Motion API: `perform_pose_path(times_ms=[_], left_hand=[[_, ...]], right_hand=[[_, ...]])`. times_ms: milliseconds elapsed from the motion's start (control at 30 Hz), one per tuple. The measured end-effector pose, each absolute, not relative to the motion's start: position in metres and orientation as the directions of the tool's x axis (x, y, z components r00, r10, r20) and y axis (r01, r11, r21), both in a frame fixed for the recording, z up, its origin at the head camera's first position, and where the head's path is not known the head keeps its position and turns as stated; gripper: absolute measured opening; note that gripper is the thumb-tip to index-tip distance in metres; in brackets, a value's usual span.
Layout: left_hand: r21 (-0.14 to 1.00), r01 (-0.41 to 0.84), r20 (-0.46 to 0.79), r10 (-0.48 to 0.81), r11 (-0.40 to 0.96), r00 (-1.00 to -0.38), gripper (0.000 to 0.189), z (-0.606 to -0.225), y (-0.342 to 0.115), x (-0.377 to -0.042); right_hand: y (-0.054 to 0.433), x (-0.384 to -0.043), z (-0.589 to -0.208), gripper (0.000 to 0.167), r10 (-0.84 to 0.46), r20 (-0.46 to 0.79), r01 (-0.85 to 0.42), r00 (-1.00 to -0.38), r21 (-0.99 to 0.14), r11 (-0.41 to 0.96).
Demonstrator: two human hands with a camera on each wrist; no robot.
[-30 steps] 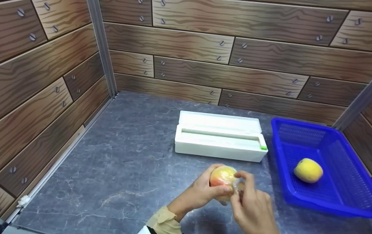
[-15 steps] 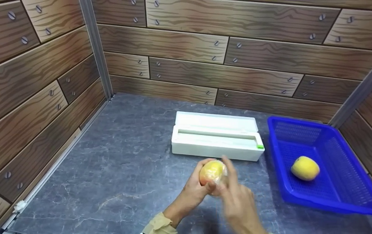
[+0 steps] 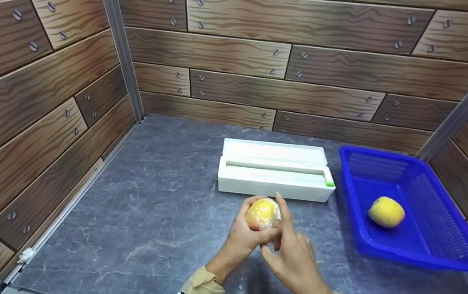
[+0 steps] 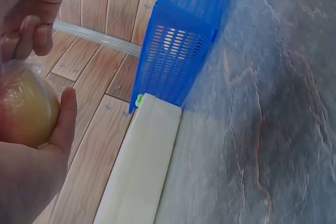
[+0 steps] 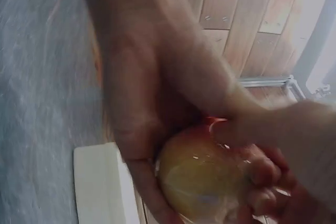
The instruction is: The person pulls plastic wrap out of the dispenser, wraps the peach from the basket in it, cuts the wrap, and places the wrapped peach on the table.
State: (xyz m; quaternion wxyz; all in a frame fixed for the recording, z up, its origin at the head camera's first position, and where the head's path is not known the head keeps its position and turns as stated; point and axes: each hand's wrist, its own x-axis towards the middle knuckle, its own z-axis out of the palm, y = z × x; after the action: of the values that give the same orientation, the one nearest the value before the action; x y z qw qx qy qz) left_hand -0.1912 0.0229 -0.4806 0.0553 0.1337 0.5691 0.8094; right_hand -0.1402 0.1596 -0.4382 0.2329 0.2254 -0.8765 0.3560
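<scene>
A round yellow-and-red fruit (image 3: 260, 216) is wrapped in clear plastic film (image 4: 34, 70), which looks shiny and wrinkled. My left hand (image 3: 238, 234) grips it from the left, fingers behind and thumb in front. Beside it, my right hand (image 3: 293, 253) is at the fruit's right side, its index finger pointing up and its thumb held apart below. Some right-hand fingers bend near the film; whether they pinch it is hidden. From the right wrist view, the wrapped fruit (image 5: 202, 174) lies between both hands.
An opened white film dispenser box (image 3: 274, 183) with a green slider (image 3: 329, 184) stands behind the hands. To the right is a blue perforated basket (image 3: 354, 212) holding a yellow fruit (image 3: 386, 212). Wood-patterned walls (image 3: 234, 85) enclose the grey tabletop (image 3: 148, 196).
Both hands and the wrapped fruit have shifted left and slightly up. The right index finger has gone from bent against the film to pointing upward beside the fruit.
</scene>
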Motion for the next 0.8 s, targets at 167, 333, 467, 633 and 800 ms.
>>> perform_pose_path(times_ms=[167, 333, 467, 633, 800], left_hand=[[0.879, 0.016, 0.155, 0.254, -0.476, -0.955, 0.072, -0.477, 0.023, -0.188], [0.823, 0.013, 0.226, 0.306, -0.568, -0.925, 0.073, -0.476, 0.026, -0.184], [0.822, 0.078, 0.315, 0.337, -0.564, -0.887, 0.072, -0.478, 0.030, -0.184], [0.887, 0.119, 0.318, 0.401, -0.447, -0.859, 0.077, -0.482, 0.029, -0.183], [0.903, 0.108, 0.289, 0.402, -0.415, -0.869, 0.083, -0.477, 0.029, -0.183]], right_hand=[[0.175, -0.142, -0.437, 0.084, -0.227, 0.552, -0.591, -0.803, -0.787, 0.177], [0.177, -0.148, -0.440, 0.036, 0.105, 0.434, -0.424, -0.895, -0.900, 0.105], [0.169, -0.151, -0.447, 0.042, 0.050, 0.244, -0.240, -0.968, -0.968, 0.075], [0.166, -0.154, -0.454, 0.045, 0.005, 0.219, -0.219, -0.976, -0.976, 0.004], [0.165, -0.158, -0.464, 0.031, 0.121, 0.492, -0.438, -0.862, -0.843, 0.312]])
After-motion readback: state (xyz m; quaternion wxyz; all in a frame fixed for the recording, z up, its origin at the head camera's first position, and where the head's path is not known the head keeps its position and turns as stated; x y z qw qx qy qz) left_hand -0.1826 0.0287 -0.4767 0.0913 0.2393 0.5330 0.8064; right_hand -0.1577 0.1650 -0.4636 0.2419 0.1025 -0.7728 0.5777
